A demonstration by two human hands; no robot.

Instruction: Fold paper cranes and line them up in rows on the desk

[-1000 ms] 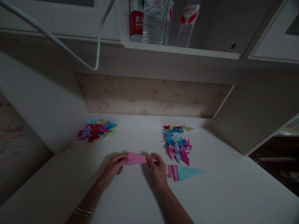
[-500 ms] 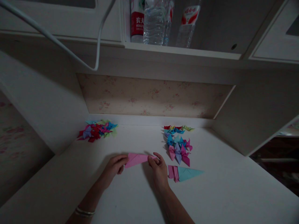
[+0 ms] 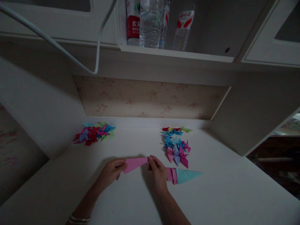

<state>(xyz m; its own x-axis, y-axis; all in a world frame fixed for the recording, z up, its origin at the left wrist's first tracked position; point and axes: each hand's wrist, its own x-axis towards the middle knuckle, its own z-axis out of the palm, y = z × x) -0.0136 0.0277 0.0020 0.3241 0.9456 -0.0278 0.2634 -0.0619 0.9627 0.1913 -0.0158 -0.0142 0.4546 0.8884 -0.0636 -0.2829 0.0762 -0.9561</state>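
A folded pink origami paper [image 3: 136, 163] is stretched between my two hands, wide end left, narrow end right. My left hand [image 3: 112, 171] pinches the wide end between thumb and fingers. At the narrow tip, my right hand [image 3: 157, 172] grips the paper with thumb and forefinger; the very tip is hidden by the fingers. Close to my right wrist, a light-blue folded paper [image 3: 187, 175] lies flat, its point to the right. Small pink folded pieces [image 3: 172, 175] lie against its left end, partly behind my right hand.
Folded paper cranes in mixed colours form one pile [image 3: 95, 133] at the back left and another group [image 3: 177, 148] at the back right of the white desk [image 3: 131, 203]. Overhead, plastic bottles [image 3: 151, 26] stand on a shelf, and a white cable [image 3: 70, 56] hangs down.
My right hand's raised fingers have curled in around the narrow tip of the pink paper. The whole view has shifted slightly.
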